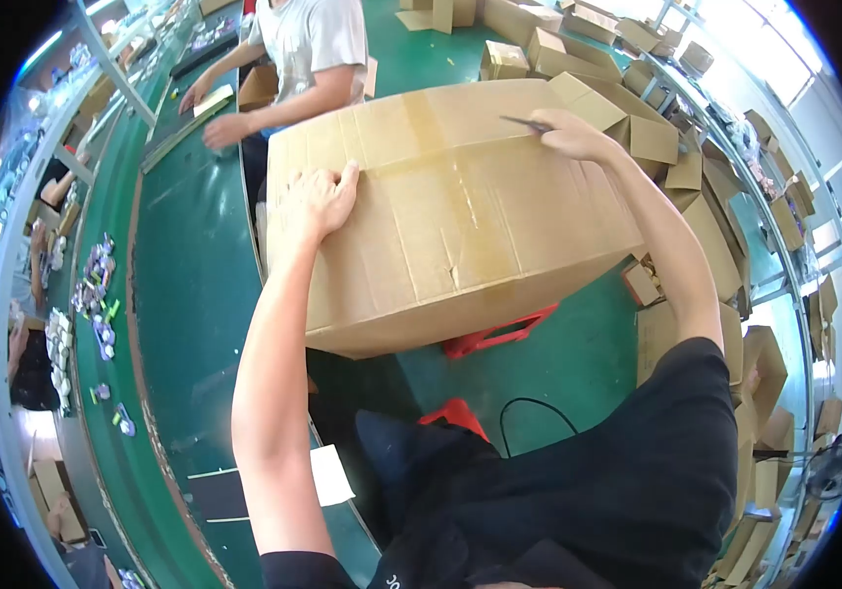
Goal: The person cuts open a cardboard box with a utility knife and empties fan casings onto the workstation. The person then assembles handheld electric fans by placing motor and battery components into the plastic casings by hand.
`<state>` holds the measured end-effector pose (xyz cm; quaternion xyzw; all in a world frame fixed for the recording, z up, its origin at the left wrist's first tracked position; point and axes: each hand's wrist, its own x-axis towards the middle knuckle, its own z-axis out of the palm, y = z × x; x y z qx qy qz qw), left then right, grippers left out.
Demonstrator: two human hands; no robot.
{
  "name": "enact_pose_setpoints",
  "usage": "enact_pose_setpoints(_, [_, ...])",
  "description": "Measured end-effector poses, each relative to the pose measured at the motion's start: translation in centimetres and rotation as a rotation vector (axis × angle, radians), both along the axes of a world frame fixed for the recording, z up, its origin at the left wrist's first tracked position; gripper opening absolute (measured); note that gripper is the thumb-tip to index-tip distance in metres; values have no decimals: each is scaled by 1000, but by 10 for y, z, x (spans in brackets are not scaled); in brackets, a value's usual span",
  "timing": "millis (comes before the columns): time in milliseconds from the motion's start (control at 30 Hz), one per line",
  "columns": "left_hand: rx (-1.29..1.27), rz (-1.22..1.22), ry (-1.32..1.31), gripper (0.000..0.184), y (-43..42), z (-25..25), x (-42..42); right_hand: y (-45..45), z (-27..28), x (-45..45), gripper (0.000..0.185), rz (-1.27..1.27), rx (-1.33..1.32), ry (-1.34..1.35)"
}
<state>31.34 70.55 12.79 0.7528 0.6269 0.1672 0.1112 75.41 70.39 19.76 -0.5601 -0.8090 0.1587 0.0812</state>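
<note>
A large brown cardboard box (421, 226) lies in front of me, with clear tape (475, 221) running down its middle. My left hand (321, 201) rests on the box's left part, fingers laid on the cardboard and thumb apart, holding nothing. Over the far right part of the box, my right hand (575, 135) is closed around a slim dark pointed blade (524, 123). The blade points left, towards the tape; its handle is hidden in my fingers, and I cannot tell whether it touches the cardboard.
Left of the box runs a green conveyor (107, 412) carrying small purple and white items (97, 285). Across it, a person in a light shirt (318, 49) works with both hands. A red stool (501, 332) stands under the box. Open cartons (637, 128) crowd the right.
</note>
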Motion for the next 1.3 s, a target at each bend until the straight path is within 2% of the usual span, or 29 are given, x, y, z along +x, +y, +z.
enact_pose_setpoints(100, [643,-120,-30,54,-9,30,2,-19,-7,-3,24,-203,92,184])
enact_pose_setpoints(200, [609,-54,38,55,-24,43,4,-9,-31,-3,23,-114,328,155])
enact_pose_setpoints(233, [647,-50,51,48,-35,59,6,-16,-19,-8,27,-121,304,137])
enact_pose_setpoints(300, [772,-86,-26,39,-74,91,8,-59,17,-28,32,-227,323,344])
enact_pose_setpoints(333, [783,-57,-22,34,-102,114,6,-70,33,3,37,-186,466,340])
enact_pose_setpoints(367, [786,-31,-15,30,-135,128,0,-98,62,18,31,-139,485,547])
enact_pose_setpoints(433, [943,-168,25,27,-192,123,-16,-153,120,48,21,7,514,950])
enact_pose_setpoints(467, [882,-170,64,36,-228,108,-20,-166,138,47,17,-1,526,806])
enact_pose_setpoints(567, [764,-214,97,44,-297,79,-23,-162,138,27,13,-295,346,312])
enact_pose_setpoints(667, [630,-310,128,50,-339,48,-27,-180,148,-1,13,-130,44,-91])
enact_pose_setpoints(767, [317,-330,-48,43,-360,28,-24,-199,133,-39,14,-49,156,-190])
enact_pose_setpoints(800, [177,-299,-138,40,-358,23,-25,-196,123,-61,16,-2,207,-187])
enact_pose_setpoints(867, [63,-207,-236,36,-345,-4,-18,-194,99,-107,23,81,328,30])
enact_pose_setpoints(900, [-16,-217,-266,35,-337,-24,-14,-187,90,-134,27,158,301,148])
enact_pose_setpoints(933, [-101,-209,-310,35,-348,-39,-18,-194,91,-172,31,254,251,260])
enact_pose_setpoints(967, [-71,-194,-309,38,-346,-56,-16,-190,97,-213,29,327,121,376])
enact_pose_setpoints(1033, [-139,-146,-179,46,-338,-95,-12,-208,106,-299,26,450,-179,530])
enact_pose_setpoints(1100, [-220,-107,-115,50,-325,-143,12,-219,112,-383,24,734,-211,695])
enact_pose_setpoints(1133, [-208,-50,-65,52,-320,-166,7,-238,132,-464,33,888,-244,776])
enact_pose_setpoints(1167, [-223,-72,-54,53,-333,-165,1,-265,131,-510,37,993,-113,838])
enact_pose_setpoints(1200, [-285,-78,-51,55,-343,-144,3,-273,140,-546,34,1101,-48,869])
enact_pose_setpoints(1267, [-310,-237,-275,49,-369,-119,-8,-305,152,-612,34,1182,-60,936])
enact_pose_setpoints(1300, [-215,-307,-340,44,-382,-105,-19,-321,159,-640,38,1212,-35,939])
